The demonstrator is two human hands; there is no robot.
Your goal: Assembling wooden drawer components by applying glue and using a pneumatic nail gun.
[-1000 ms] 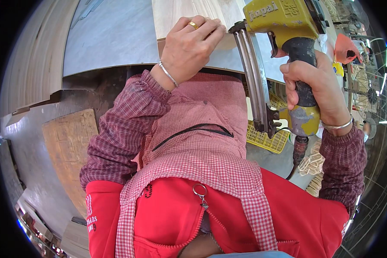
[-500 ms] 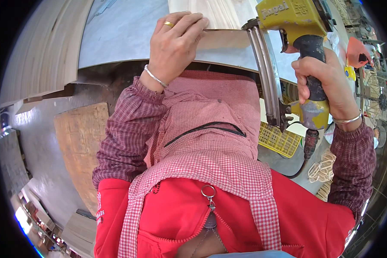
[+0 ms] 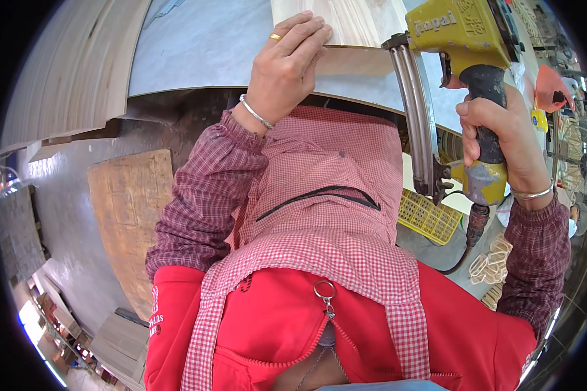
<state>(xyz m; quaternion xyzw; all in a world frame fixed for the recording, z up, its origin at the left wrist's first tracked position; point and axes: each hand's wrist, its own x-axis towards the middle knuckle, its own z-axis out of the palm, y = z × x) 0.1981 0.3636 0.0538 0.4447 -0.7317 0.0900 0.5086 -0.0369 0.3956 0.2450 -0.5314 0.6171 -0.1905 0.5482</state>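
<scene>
We find the right hand point(image 3: 505, 130) grasping the nail gun point(image 3: 460, 36) near the board point(image 3: 355, 23) on the table point(image 3: 202, 55). The left hand point(image 3: 284, 72), fingers extended, unclenched, rests at its edge; accidental firing could injure it.

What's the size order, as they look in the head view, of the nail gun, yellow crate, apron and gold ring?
Largest to smallest:
1. Apron
2. Nail gun, cut off by the picture's edge
3. Yellow crate, partly hidden
4. Gold ring
</scene>
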